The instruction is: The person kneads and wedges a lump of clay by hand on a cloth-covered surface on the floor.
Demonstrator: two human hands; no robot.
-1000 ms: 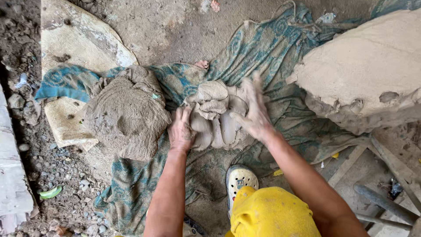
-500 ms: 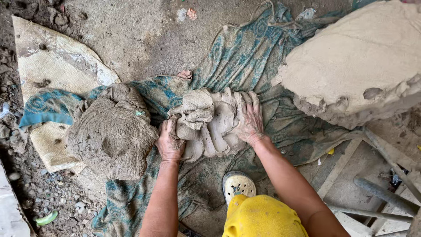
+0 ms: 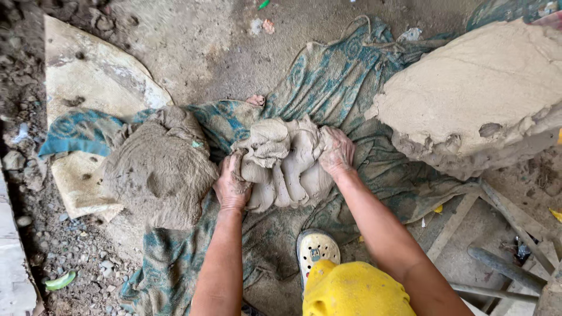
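Note:
A lump of wet grey clay [image 3: 284,161] lies on a blue-green patterned cloth [image 3: 345,76] spread on the ground. My left hand [image 3: 231,182] grips the lump's left side, fingers dug into a fold. My right hand [image 3: 336,153] presses flat against its right side. Finger grooves mark the front of the lump. Both hands are smeared with clay.
A flatter mound of clay [image 3: 158,169] sits left of my hands on the cloth. A big clay block [image 3: 474,93] rests at the right. A pale slab [image 3: 88,82] lies at left. A white clog [image 3: 316,248] and a yellow garment [image 3: 351,289] are below, with wooden slats [image 3: 451,228] lower right.
Both hands moved from the top of the lump to its sides and squeezed it together. The clay has folded and bunched up higher between them.

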